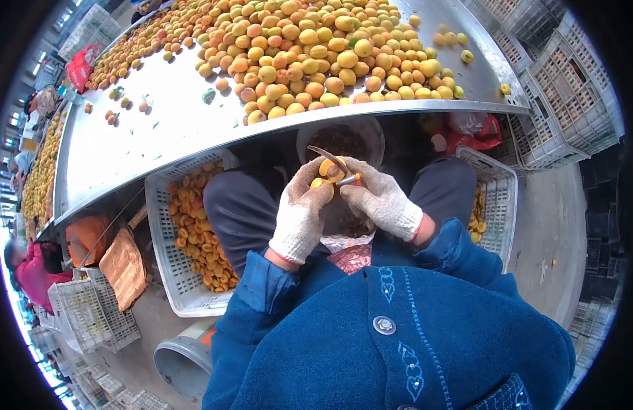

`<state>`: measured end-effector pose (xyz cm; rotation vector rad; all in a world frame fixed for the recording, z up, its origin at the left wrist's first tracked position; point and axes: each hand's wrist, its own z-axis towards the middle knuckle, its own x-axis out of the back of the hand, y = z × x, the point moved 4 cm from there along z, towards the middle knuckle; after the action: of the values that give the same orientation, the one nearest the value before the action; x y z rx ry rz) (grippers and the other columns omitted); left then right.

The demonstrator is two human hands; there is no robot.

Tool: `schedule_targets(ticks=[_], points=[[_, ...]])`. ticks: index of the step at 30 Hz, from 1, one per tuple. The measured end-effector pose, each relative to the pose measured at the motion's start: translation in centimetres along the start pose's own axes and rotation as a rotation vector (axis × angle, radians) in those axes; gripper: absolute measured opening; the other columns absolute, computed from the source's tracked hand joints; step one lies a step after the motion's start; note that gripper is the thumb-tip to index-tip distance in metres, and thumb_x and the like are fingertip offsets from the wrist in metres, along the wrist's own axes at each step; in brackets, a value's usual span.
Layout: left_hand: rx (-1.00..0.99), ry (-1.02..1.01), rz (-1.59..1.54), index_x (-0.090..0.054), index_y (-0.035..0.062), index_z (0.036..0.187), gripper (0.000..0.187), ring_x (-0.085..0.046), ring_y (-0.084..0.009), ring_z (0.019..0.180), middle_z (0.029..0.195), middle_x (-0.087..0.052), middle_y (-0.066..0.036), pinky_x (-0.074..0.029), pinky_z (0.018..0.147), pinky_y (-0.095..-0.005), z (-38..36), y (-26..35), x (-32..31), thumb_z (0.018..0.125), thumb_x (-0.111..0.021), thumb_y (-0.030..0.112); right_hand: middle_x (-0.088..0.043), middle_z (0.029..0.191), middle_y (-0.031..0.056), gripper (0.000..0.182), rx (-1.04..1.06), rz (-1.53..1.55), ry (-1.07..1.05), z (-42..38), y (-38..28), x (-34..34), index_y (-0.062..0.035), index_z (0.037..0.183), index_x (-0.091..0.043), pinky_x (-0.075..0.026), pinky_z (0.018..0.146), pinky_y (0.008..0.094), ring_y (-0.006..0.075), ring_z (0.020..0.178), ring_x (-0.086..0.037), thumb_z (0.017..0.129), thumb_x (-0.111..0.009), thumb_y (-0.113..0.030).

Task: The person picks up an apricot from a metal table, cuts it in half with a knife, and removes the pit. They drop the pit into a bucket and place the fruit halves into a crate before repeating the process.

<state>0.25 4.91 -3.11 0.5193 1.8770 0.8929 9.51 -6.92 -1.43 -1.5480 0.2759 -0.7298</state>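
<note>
My left hand, in a stained white knit glove, is closed around an apricot that is cut open, with its brown pit showing between the yellow halves. My right hand, gloved the same way, grips a small knife whose curved blade crosses over the fruit. Both hands meet above my lap, just off the table's front edge. Part of the knife's handle is hidden by my right fingers.
Whole apricots are heaped on the metal table ahead. Halved apricots fill a white crate on the left; another crate stands right. A bucket sits under the table. Stacked crates and a person in pink flank me.
</note>
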Motion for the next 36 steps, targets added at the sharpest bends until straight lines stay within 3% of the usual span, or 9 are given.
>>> schedule_targets(ticks=[1,4,8,11,14,21,31,34,36], points=[[-0.001,-0.002,-0.001,-0.048,-0.0037,0.133,0.046,-0.057,-0.0230,0.115,0.125,-0.057,-0.015,-0.043,0.104,-0.0326,-0.1,0.0,-0.1,0.088,-0.051,-0.001,-0.061,0.074,0.0050,0.049,-0.375,0.234,-0.093,-0.5,0.2,-0.2,-0.0097,0.142,-0.042,-0.047,0.049,0.0260,0.0125,0.057,-0.059,0.096,-0.058,-0.017],[-0.007,-0.022,0.011,-0.049,-0.0037,0.133,0.044,-0.057,-0.0223,0.115,0.123,-0.058,-0.015,-0.043,0.104,-0.0329,-0.1,0.2,-0.2,0.090,-0.054,0.001,-0.054,0.068,0.0002,0.046,-0.523,0.454,-0.091,-0.8,-0.9,0.1,-0.0086,0.140,-0.044,-0.038,0.042,0.0192,0.0047,0.049,-0.047,0.098,-0.057,-0.020],[-0.075,0.025,0.197,-0.052,-0.0021,0.129,0.038,-0.059,-0.0200,0.110,0.118,-0.060,-0.014,-0.046,0.099,-0.0313,0.2,-0.2,0.3,0.093,-0.060,0.009,-0.051,0.067,-0.0006,0.044,-0.545,0.515,-0.141,-1.0,-0.6,-0.3,-0.0077,0.140,-0.045,-0.036,0.042,0.0191,0.0045,0.047,-0.043,0.099,-0.052,-0.024],[-0.051,0.044,0.136,-0.054,-0.0001,0.125,0.034,-0.062,-0.0181,0.101,0.114,-0.062,-0.013,-0.051,0.091,-0.0292,0.3,0.0,0.1,0.095,-0.061,0.012,-0.055,0.066,0.0006,0.038,-0.516,0.412,-0.071,-0.7,-0.7,0.0,-0.0043,0.131,-0.050,-0.036,0.039,0.0208,0.0056,0.045,-0.046,0.097,-0.058,-0.019],[0.000,0.033,0.067,-0.053,0.0012,0.123,0.032,-0.066,-0.0174,0.091,0.110,-0.062,-0.013,-0.054,0.082,-0.0278,0.1,0.1,0.2,0.095,-0.061,0.013,-0.056,0.067,0.0002,0.019,-0.270,0.468,0.229,0.6,-1.0,1.0,-0.0030,0.110,-0.058,-0.038,0.044,0.0197,0.0058,0.047,-0.049,0.095,-0.061,-0.013],[0.091,0.017,0.117,-0.051,0.0024,0.124,0.033,-0.068,-0.0182,0.081,0.107,-0.064,-0.013,-0.056,0.069,-0.0253,-0.4,0.1,-0.9,0.095,-0.061,0.015,-0.056,0.068,-0.0005,0.013,0.189,0.569,0.361,3.9,-5.6,2.7,-0.0043,0.106,-0.056,-0.040,0.049,0.0202,0.0066,0.053,-0.053,0.097,-0.060,-0.013],[0.089,-0.033,0.146,-0.051,0.0018,0.129,0.037,-0.068,-0.0168,0.082,0.108,-0.064,-0.011,-0.056,0.071,-0.0247,-0.8,-0.3,-1.5,0.095,-0.059,0.015,-0.057,0.077,-0.0006,0.014,0.200,0.571,0.365,4.1,-5.2,1.2,-0.0058,0.106,-0.056,-0.045,0.053,0.0212,0.0061,0.062,-0.056,0.094,-0.062,-0.005],[0.069,-0.042,0.174,-0.057,0.0029,0.123,0.031,-0.064,-0.0131,0.084,0.105,-0.063,-0.008,-0.054,0.076,-0.0258,-1.3,-0.5,-1.9,0.093,-0.060,0.013,-0.058,0.079,-0.0005,0.014,0.229,0.500,0.336,3.5,-4.4,0.9,-0.0047,0.105,-0.057,-0.045,0.057,0.0201,0.0057,0.068,-0.057,0.093,-0.062,-0.004],[-0.104,-0.063,0.451,-0.057,0.0016,0.122,0.032,-0.060,-0.0139,0.094,0.106,-0.062,-0.008,-0.051,0.084,-0.0279,-0.9,-0.1,-1.5,0.093,-0.061,0.014,-0.058,0.086,0.0001,0.015,0.214,0.868,0.284,3.6,-3.6,0.4,-0.0043,0.106,-0.058,-0.047,0.063,0.0211,0.0077,0.076,-0.058,0.092,-0.063,-0.003]])
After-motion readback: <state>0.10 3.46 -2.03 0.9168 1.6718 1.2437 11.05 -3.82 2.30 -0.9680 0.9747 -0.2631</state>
